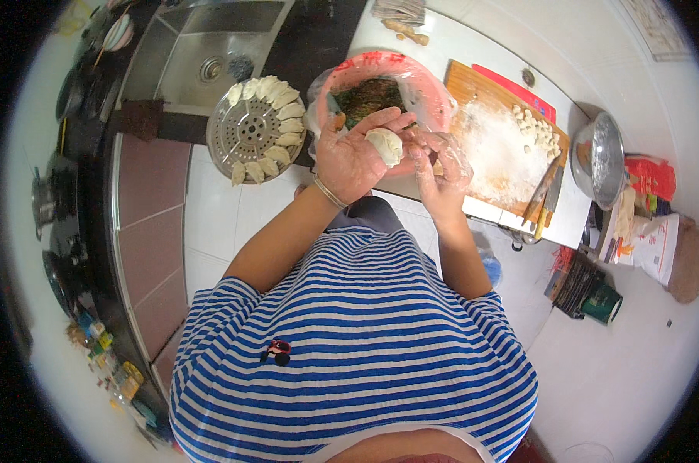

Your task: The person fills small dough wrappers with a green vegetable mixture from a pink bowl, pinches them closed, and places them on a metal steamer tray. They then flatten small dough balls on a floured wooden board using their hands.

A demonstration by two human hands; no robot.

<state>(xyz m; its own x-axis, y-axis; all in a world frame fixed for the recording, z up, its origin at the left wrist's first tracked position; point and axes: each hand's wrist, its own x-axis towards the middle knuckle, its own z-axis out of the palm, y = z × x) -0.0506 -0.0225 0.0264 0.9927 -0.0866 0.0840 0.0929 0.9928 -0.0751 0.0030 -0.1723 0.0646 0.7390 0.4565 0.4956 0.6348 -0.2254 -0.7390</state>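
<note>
A folded dumpling point(386, 147) rests on the upturned palm of my left hand point(352, 159), its fingers stretched out. Close by on the right, my right hand point(445, 168) is floury, with bent fingers apart and nothing visible in them. Its fingertips are beside the dumpling; whether they touch it is unclear. Beyond both hands sits a pink basin point(424, 75) partly covered in clear plastic, with dark green filling point(372, 98) inside. To the left, a round perforated metal steamer tray point(233, 136) carries several finished dumplings point(290, 110) along its rim.
At right, a floured wooden board point(462, 75) bears cut dough pieces point(537, 130) and a knife point(552, 194) near its edge. A metal bowl point(598, 162) stands past it. A red flat board point(517, 89) lies behind. The steel sink point(193, 63) is at upper left; ginger point(407, 32) lies at the back.
</note>
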